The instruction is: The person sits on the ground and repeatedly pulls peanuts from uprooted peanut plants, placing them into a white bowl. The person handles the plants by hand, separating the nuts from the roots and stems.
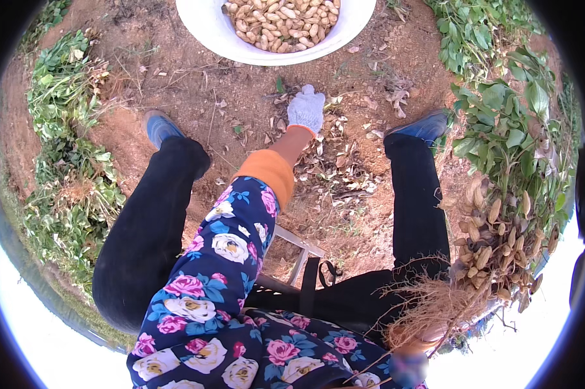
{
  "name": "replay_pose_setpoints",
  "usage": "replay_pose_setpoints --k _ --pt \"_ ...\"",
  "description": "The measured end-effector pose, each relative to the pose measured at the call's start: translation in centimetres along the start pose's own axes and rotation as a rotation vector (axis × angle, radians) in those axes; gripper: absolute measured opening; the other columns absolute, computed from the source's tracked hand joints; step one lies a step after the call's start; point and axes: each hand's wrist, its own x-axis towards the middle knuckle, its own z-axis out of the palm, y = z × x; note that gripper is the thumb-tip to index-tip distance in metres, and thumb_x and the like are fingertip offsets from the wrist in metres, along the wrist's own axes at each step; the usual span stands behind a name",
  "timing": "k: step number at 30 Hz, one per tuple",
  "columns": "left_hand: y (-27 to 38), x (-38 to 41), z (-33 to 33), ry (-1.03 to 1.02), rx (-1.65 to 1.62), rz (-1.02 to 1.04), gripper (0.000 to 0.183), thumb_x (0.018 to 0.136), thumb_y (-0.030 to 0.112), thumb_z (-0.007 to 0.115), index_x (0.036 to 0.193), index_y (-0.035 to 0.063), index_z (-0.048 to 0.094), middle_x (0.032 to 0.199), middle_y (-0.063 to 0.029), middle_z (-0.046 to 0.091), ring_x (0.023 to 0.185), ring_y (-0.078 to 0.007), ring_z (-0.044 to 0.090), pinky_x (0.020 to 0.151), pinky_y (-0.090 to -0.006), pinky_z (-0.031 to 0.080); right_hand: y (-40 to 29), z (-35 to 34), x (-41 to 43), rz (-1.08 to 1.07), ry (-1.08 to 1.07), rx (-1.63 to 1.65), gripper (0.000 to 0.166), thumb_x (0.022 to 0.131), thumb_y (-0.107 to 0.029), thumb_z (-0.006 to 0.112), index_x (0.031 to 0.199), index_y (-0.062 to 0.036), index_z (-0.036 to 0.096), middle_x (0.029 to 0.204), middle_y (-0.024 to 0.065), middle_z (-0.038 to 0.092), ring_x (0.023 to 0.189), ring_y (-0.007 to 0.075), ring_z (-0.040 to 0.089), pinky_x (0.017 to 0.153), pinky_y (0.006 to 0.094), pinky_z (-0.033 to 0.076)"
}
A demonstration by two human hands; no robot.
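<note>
My left hand (306,109), in a pale knitted glove with an orange edge, reaches down to dry leaf litter (343,172) between my feet. Its fingers are bunched and point away from me; whether anything is in them is hidden. At the lower right, my right hand (433,332) is mostly covered by roots. It grips a bunch of uprooted peanut plants (506,155) beside my right leg. Clusters of peanut pods (497,243) hang on the bunch, with thin tangled roots (443,301) towards me and green leaves away from me.
A white tub (210,36) holding loose unshelled peanuts (283,24) stands on the soil ahead. Heaped peanut plants (73,185) line the left side; more foliage (482,34) lies at the far right. Blue shoes (161,127) flank the litter, and a metal frame (300,253) shows beneath me.
</note>
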Motion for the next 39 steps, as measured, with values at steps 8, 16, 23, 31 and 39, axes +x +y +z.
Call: replay_pose_setpoints --k 8,16,23,31,39 --pt "-1.7 -0.7 0.1 0.02 -0.384 -0.186 0.015 0.073 0.01 0.055 0.087 0.0101 0.052 0.094 -0.0197 0.051 0.08 -0.0416 0.058 0.069 -0.0498 0.048 2.6 -0.4 -2.2 0.066 0.024 -0.004 0.037 0.091 -0.037 0.043 0.11 -0.0069 0.055 0.103 0.0104 0.062 0.085 0.0235 0.062 0.071 0.036 0.054" --pt "-3.3 -1.9 0.3 -0.068 -0.332 -0.228 0.036 0.074 0.013 0.055 0.108 0.0104 0.045 0.103 -0.0231 0.052 0.086 -0.0438 0.058 0.072 -0.0521 0.048 3.8 -1.2 -3.0 0.097 0.001 0.021 0.037 0.092 -0.037 0.043 0.11 -0.007 0.055 0.104 0.0103 0.061 0.086 0.0234 0.062 0.072 0.0361 0.054" --pt "-4.0 -4.4 0.2 -0.059 0.178 0.098 0.009 0.078 0.012 0.053 0.086 0.0072 0.056 0.085 -0.0129 0.055 0.071 -0.0262 0.063 0.054 -0.0371 0.052 4.3 1.6 -0.5 0.064 -0.055 0.061 0.037 0.092 -0.037 0.043 0.11 -0.007 0.055 0.105 0.0103 0.061 0.086 0.0233 0.062 0.073 0.0361 0.054" --pt "-2.8 -6.2 -2.6 -0.204 0.007 0.201 0.018 0.076 0.009 0.053 0.093 0.0062 0.055 0.096 -0.02 0.057 0.081 -0.0344 0.063 0.065 -0.0435 0.051 1.4 8.9 4.8 -0.07 -0.233 0.177 0.037 0.092 -0.037 0.043 0.111 -0.0071 0.054 0.105 0.0102 0.061 0.087 0.0231 0.062 0.073 0.0362 0.054" --pt "2.7 -8.3 -13.2 -0.186 -0.239 0.239 0.023 0.076 0.012 0.053 0.099 0.0065 0.05 0.099 -0.0202 0.053 0.087 -0.0397 0.058 0.075 -0.0476 0.048 -4.8 19.6 7.8 -0.087 -0.525 0.516 0.037 0.092 -0.037 0.043 0.111 -0.0072 0.054 0.106 0.0101 0.061 0.088 0.023 0.062 0.074 0.0362 0.054"
